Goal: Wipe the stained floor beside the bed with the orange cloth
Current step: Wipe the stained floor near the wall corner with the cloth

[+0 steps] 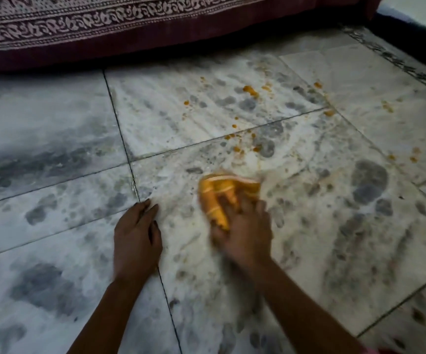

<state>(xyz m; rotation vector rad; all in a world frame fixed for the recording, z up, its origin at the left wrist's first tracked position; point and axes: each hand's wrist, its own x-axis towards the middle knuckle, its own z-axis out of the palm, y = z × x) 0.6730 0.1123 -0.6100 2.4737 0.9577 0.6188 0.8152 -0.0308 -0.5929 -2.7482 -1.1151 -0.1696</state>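
1. The right hand (242,231) was closed around the bunched orange cloth (222,195), pressing it to the tiled floor (309,226) beside the bed (79,34).
2. The left hand (136,233) lay flat and empty on the tiles, fingers spread forward, just left of the cloth.
3. Orange stains (250,90) lay ahead and slightly right of the cloth, toward the bed, the nearest spots close to its front edge; the right hand was nearer.
4. The cloth's long axis ran away from the wrist toward the bed, its free end pointing at the stains. Motion blurred its edges.
5. Judged: a forward push would meet them.
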